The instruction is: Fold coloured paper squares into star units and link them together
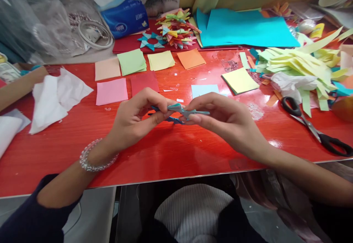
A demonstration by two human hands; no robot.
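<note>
Between both hands, above the red table (176, 162), is a blue folded-paper piece (176, 107) seen nearly edge-on, with pointed tips. My left hand (140, 114) pinches its left part between thumb and fingers. On the right part, my right hand (223, 120) does the same, thumb in front. A darker blue pointed shape (174, 120) shows just below; whether it is part of the piece or its reflection I cannot tell. Behind my right hand lies a stack of light blue paper squares (205, 89), partly hidden. A red stack (145, 82) lies behind my left hand.
Pink (111, 91), green (132, 62) and orange paper squares (191, 58) lie behind. At right are black-handled scissors (311, 127) and a heap of paper strips (300, 64). Folded stars (179, 29) are piled at the back, beside teal sheets (245, 28). Crumpled tissue (55, 99) lies left.
</note>
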